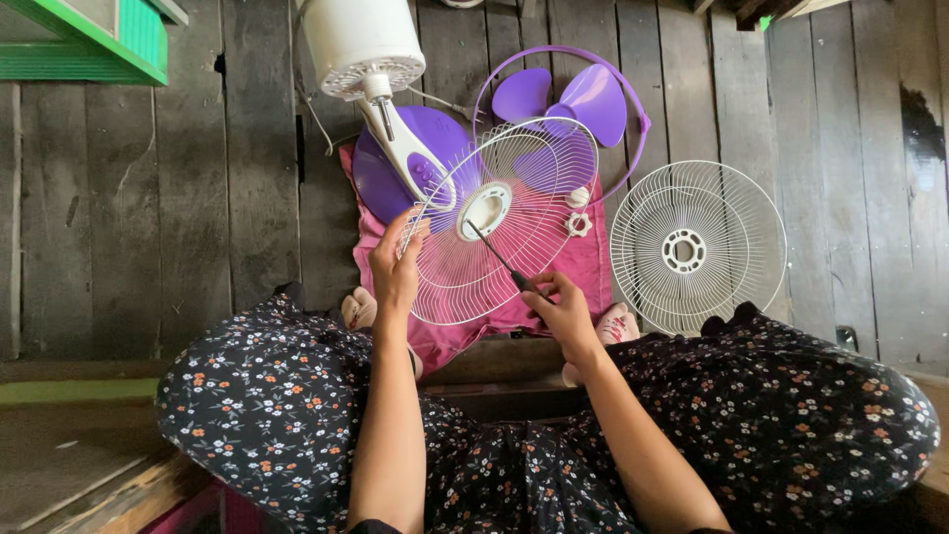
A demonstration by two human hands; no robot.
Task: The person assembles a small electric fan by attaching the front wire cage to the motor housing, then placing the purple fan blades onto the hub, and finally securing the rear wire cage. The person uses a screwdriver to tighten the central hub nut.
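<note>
My left hand (395,265) grips the left rim of a white wire fan guard (534,213), held tilted above a pink cloth (583,262). My right hand (563,311) holds a thin dark-handled screwdriver (494,255) whose tip points at the guard's round white hub (484,210). Behind the guard lie the purple fan blade (578,97) and a purple rim ring (638,124). The fan's white and purple stand (410,158) and white motor housing (361,44) lie at upper left.
A second white wire guard (697,245) lies flat on the dark wooden plank floor (148,218) to the right. Two small white plastic nuts (578,211) rest on the cloth. A green frame (89,44) is at top left. My floral-clad knees (791,415) fill the foreground.
</note>
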